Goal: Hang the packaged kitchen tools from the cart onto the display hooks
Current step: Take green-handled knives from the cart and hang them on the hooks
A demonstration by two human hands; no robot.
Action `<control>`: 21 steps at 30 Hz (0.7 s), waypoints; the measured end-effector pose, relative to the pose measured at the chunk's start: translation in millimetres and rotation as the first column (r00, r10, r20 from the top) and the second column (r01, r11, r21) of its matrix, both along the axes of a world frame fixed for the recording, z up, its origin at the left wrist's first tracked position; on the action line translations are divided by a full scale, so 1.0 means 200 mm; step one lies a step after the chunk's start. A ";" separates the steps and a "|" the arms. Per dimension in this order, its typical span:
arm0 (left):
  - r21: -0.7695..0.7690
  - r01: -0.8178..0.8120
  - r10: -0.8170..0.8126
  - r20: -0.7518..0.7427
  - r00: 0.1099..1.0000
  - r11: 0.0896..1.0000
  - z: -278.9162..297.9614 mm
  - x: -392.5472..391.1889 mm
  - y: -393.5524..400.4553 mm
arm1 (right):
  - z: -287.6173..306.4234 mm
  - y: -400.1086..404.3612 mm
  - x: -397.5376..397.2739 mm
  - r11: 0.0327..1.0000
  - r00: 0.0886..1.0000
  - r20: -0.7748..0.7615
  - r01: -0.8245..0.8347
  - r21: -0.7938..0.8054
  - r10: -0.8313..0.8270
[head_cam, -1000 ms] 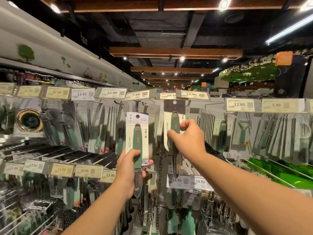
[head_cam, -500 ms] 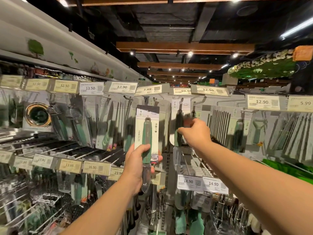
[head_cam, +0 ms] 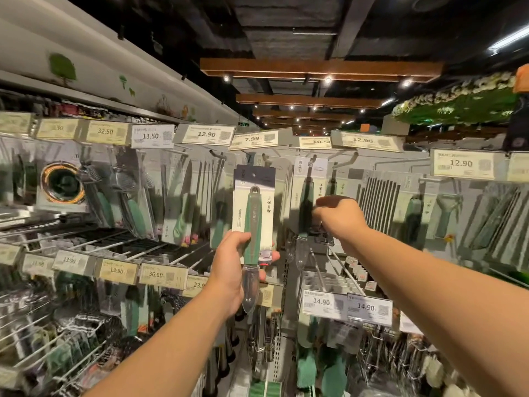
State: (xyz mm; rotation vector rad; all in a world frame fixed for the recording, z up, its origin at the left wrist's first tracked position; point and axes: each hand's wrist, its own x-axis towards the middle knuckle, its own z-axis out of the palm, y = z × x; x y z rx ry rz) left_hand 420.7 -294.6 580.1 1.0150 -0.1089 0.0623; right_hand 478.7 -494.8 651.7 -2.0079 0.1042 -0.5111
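1. Head view: mid-hanging. Right hand (head_cam: 339,217) closed on a carded tool (head_cam: 307,196) already on the hook (head_cam: 313,161) under the 10.50 tag (head_cam: 315,142), likely seating it.
2. Left hand (head_cam: 233,270) grips a green-handled packaged tool (head_cam: 253,213), upright, left of that tag and below it, unhung.
3. Next: line its card hole with a hook tip.

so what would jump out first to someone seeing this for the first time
The two hands raised in the middle: the left hand grips a carded green-handled tool upright in front of the display, and the right hand reaches to a package hanging just to its right. Behind them runs a row of price tags above dense rows of packaged tools on hooks, while wooden ceiling beams with spotlights recede overhead.
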 end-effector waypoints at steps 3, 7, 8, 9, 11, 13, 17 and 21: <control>-0.006 -0.004 0.004 -0.005 1.000 1.000 0.01 0.00 -0.04 | 0.00 0.05 -0.10 0.996 0.994 0.109 0.030 -0.079 -0.022; 0.015 -0.025 0.025 0.004 1.000 1.000 0.03 -0.01 -0.11 | 0.00 0.16 -0.26 0.991 0.980 0.160 -0.108 -0.085 0.120; 0.031 -0.033 0.033 0.018 0.999 0.999 0.03 -0.02 -0.13 | -0.01 0.18 -0.29 0.987 0.977 0.150 -0.143 -0.076 0.153; 0.051 -0.050 0.048 0.031 0.998 0.997 0.03 -0.02 -0.15 | -0.02 0.20 -0.31 0.983 0.974 0.142 -0.170 -0.063 0.178; 0.103 -0.086 0.079 0.071 0.994 0.991 0.01 -0.03 -0.19 | -0.04 0.23 -0.36 0.981 0.972 0.133 -0.189 -0.038 0.192; 0.163 -0.090 0.073 0.104 0.992 0.983 0.00 -0.05 -0.22 | -0.06 0.24 -0.40 0.983 0.976 0.118 -0.181 -0.016 0.182; 0.223 -0.088 0.051 0.165 0.985 0.971 0.00 -0.10 -0.25 | -0.07 0.22 -0.44 0.986 0.985 0.071 -0.158 0.047 0.154; 0.193 -0.074 0.045 0.152 0.987 0.978 0.03 -0.14 -0.23 | -0.08 0.17 -0.46 0.995 0.988 0.116 -0.102 -0.016 0.103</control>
